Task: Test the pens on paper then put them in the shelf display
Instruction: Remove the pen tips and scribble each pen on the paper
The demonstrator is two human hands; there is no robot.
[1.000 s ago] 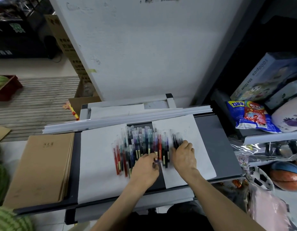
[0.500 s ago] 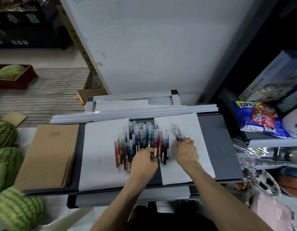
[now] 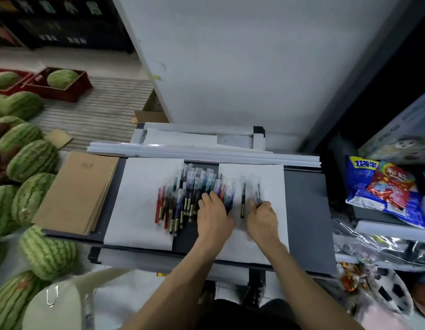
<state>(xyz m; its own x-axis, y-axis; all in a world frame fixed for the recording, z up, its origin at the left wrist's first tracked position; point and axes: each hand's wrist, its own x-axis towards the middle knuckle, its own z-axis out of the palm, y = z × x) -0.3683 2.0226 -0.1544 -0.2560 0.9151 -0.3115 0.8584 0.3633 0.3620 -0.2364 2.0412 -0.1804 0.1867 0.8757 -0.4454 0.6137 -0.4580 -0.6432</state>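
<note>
a person's left hand [image 3: 214,210] lies flat, fingers spread, on a heap of pens [image 3: 183,198] on a grey shelf [image 3: 306,206]. the right hand [image 3: 262,217] pinches a dark pen [image 3: 258,196] over paper [image 3: 273,177]. the pens are probably light, slick and prone to roll, and best gripped mid-barrel. notebooks [image 3: 78,194] and watermelons [image 3: 33,160] crowd the left.

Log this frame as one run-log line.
left hand: rests on pen pile | right hand: pinches dark pen over right paper sheet | loose pen: lying between hands

Left hand [image 3: 215,210] on the pen pile [image 3: 183,196], right hand [image 3: 262,216] around dark pens [image 3: 258,196] on paper [image 3: 273,177].
</note>
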